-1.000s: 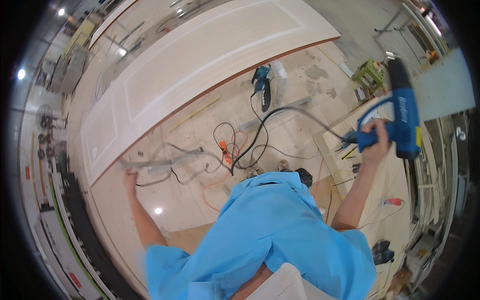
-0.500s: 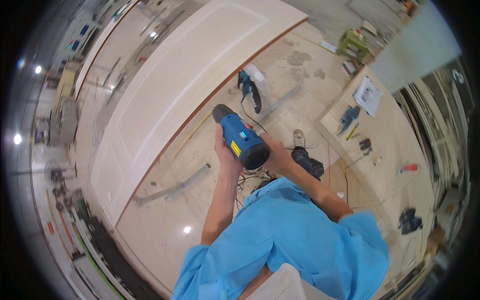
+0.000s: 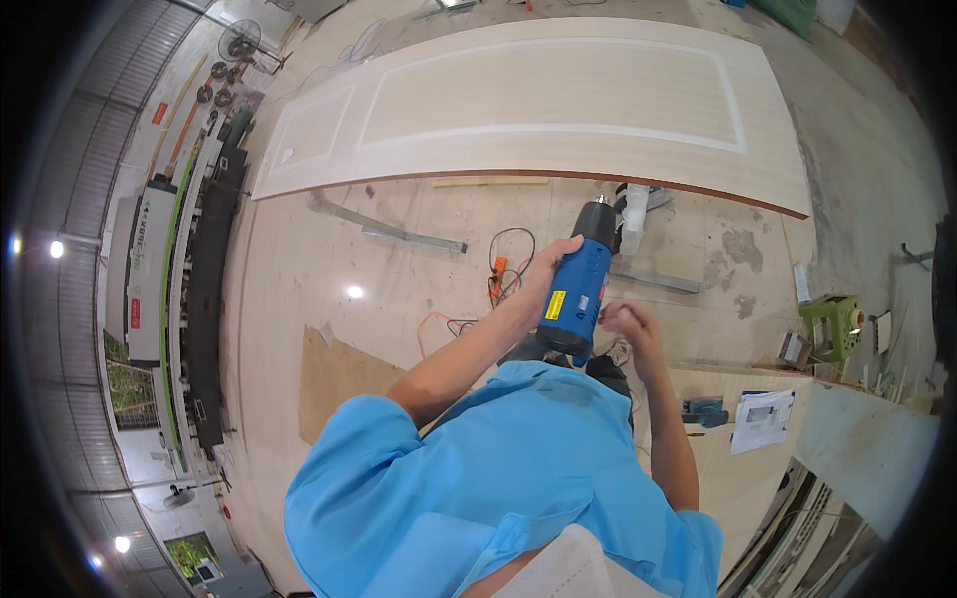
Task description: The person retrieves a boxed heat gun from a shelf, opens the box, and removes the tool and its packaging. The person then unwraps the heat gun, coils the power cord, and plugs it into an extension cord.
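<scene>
A blue heat gun [image 3: 575, 284] with a dark nose and a bare metal nozzle is held up in front of me, nozzle pointing away. My left hand [image 3: 548, 267] is closed around its left side, thumb on the body; the other fingers are hidden beneath. Just right of the tool is my right hand [image 3: 632, 324], its fingers curled together in a pinch and slightly blurred. Whether anything is in that pinch I cannot make out. Past the nozzle lies a large cream door panel [image 3: 548, 90] with a raised frame pattern and a brown edge.
A metal bar [image 3: 419, 239] and another metal strip [image 3: 658, 280] lie on the floor. Tangled cables run by an orange connector [image 3: 496, 279]. On the right are a green stool [image 3: 833, 327], a board with papers [image 3: 763, 419] and a blue-grey power tool [image 3: 705, 411].
My view has swung to the right, so the panel lies across the top. My right hand has come off the rear of the heat gun; my left hand keeps its hold.
</scene>
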### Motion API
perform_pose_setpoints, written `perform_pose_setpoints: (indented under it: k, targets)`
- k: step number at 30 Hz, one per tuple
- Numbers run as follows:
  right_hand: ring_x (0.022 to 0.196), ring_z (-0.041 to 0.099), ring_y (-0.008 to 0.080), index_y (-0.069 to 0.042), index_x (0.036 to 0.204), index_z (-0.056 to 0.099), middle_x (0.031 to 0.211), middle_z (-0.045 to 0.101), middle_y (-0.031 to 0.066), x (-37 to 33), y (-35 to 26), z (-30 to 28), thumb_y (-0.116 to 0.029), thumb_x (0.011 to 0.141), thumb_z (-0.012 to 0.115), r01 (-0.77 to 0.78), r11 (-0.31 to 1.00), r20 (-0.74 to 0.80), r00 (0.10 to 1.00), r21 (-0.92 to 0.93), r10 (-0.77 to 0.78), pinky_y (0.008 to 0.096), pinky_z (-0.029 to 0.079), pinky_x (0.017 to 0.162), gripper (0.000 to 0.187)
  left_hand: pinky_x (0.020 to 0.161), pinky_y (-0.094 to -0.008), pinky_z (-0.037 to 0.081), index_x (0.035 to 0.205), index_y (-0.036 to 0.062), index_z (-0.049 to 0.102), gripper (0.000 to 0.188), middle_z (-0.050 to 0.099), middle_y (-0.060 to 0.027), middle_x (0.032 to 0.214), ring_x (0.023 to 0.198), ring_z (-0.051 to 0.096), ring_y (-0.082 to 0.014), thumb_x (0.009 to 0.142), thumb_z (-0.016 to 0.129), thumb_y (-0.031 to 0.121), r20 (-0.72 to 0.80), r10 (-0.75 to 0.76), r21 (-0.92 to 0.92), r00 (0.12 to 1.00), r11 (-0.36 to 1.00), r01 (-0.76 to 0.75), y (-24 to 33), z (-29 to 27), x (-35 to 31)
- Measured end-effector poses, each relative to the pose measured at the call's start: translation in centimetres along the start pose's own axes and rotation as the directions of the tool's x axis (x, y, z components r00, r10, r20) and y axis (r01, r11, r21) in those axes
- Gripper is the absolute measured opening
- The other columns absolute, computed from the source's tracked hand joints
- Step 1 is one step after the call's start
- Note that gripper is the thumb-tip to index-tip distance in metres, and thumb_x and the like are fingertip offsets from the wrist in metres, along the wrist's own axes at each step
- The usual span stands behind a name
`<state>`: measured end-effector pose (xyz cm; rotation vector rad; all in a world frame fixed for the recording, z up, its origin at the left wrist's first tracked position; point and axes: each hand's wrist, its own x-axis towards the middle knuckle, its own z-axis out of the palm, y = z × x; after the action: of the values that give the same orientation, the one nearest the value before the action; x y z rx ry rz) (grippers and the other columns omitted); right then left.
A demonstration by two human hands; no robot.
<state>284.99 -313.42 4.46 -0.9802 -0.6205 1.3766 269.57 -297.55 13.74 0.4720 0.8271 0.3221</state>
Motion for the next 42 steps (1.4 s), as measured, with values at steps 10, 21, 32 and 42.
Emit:
perform_pose_setpoints:
  k: [10, 21, 32, 42]
  targets:
    - [0.076, 0.067, 0.0163, -0.004, 0.105, 0.062, 0.09, 0.068, 0.0085, 4.8, 0.6, -17.3, -0.037, 0.098, 0.063, -0.18, 0.983, -0.601, 0.791, -0.046, 0.117, 0.0315, 0.057, 0.071, 0.034, 0.069, -0.0375, 0.062, 0.115, -0.0029, 0.061, 0.066, 0.07, -0.0187, 0.097, 0.077, 0.071, -0.0262, 0.09, 0.058, 0.058, 0.075, 0.17, -0.067, 0.983, 0.984, -0.165, -0.2, -2.9, 1.3]
    - [0.08, 0.067, 0.0227, -0.004, 0.111, 0.057, 0.084, 0.064, 0.0102, 12.0, -1.9, -35.6, -0.048, 0.094, 0.071, 0.163, 0.951, -0.785, 0.61, 0.262, 0.111, 0.0372, 0.058, 0.073, 0.048, 0.065, -0.0382, 0.064, 0.113, -0.0024, 0.061, 0.067, 0.07, -0.0201, 0.094, 0.074, 0.073, -0.0306, 0.092, 0.054, 0.061, -0.247, 0.174, -0.157, 0.953, 0.964, -0.217, -3.9, -7.3, 1.1]
    - [0.139, 0.043, 0.0411, -0.003, 0.152, 0.037, 0.152, 0.043, 0.02, 25.4, -9.2, -46.2, -0.037, 0.102, 0.061, 0.319, 0.827, -0.746, 0.644, 0.463, 0.169, 0.0606, 0.04, 0.114, 0.065, 0.064, -0.0388, 0.062, 0.112, -0.0029, 0.06, 0.065, 0.069, -0.0211, 0.093, 0.07, 0.072, -0.0293, 0.092, 0.055, 0.058, -0.561, 0.313, -0.185, 0.767, 0.855, -0.484, -10.0, -2.0, -3.4]
    - [0.133, 0.049, 0.0356, -0.016, 0.149, 0.044, 0.148, 0.05, 0.01, 12.3, -4.5, -34.6, -0.047, 0.099, 0.063, 0.14, 0.886, -0.772, 0.563, 0.441, 0.295, 0.0583, 0.045, 0.108, 0.062, 0.064, -0.0397, 0.061, 0.111, -0.0015, 0.059, 0.061, 0.07, -0.0185, 0.089, 0.071, 0.071, -0.0265, 0.091, 0.059, 0.056, -0.599, 0.311, -0.281, 0.738, 0.781, -0.557, -10.9, -1.9, -2.5]
